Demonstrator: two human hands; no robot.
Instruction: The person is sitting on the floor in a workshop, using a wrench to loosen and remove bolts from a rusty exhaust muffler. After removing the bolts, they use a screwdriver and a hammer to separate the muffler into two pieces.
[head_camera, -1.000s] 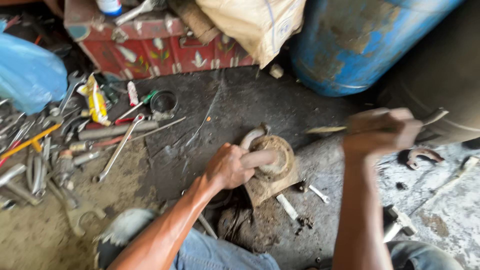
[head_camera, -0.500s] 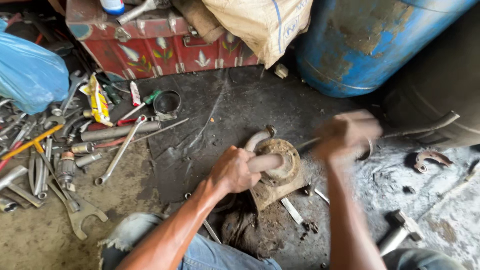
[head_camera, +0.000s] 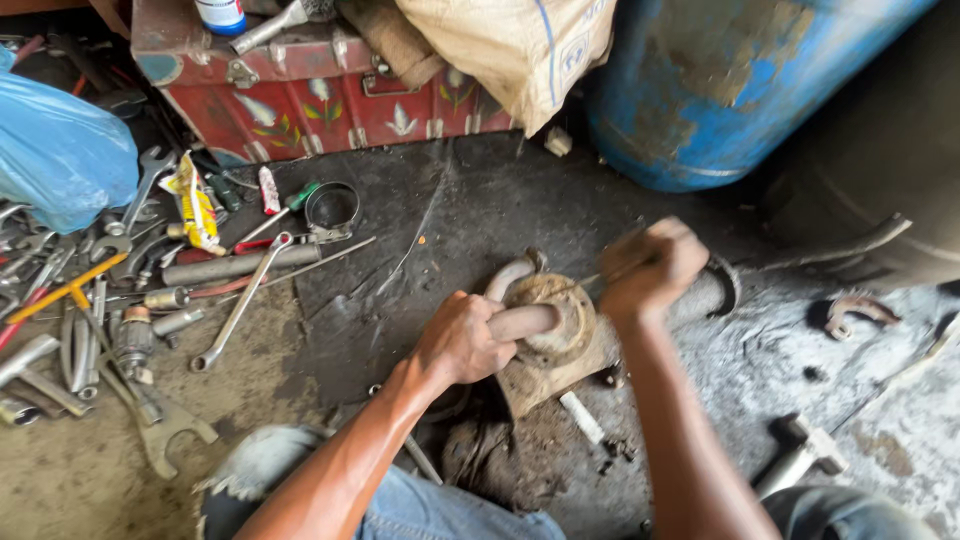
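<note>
Right hand (head_camera: 648, 265) has swung down, fisted on what looks like a thin rod over the rusty hub (head_camera: 548, 318) on the floor; left hand (head_camera: 462, 338) clamps its shaft, so a glancing blow could smash knuckles

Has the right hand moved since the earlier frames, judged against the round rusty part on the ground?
Yes. The right hand has come down and leftward, from out to the right of the round rusty part to just above its right edge.
</note>
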